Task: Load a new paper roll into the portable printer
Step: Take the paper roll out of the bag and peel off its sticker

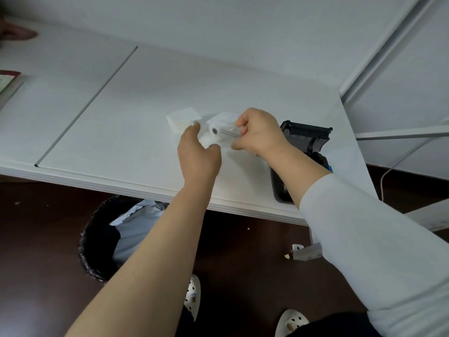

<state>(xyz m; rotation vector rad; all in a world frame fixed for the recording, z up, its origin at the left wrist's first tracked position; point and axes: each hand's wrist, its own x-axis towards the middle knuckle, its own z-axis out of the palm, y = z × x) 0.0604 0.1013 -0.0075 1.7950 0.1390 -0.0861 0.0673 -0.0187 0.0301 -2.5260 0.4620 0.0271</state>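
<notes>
right hand pinches the paper roll; left hand, fingers spread, just beside it.

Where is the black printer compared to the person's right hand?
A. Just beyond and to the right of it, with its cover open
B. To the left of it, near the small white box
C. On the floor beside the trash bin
A: the black printer sits on the table right of the right hand, cover raised.

White paper roll in clear wrap, beside open-lidded black printer on table edge
</notes>
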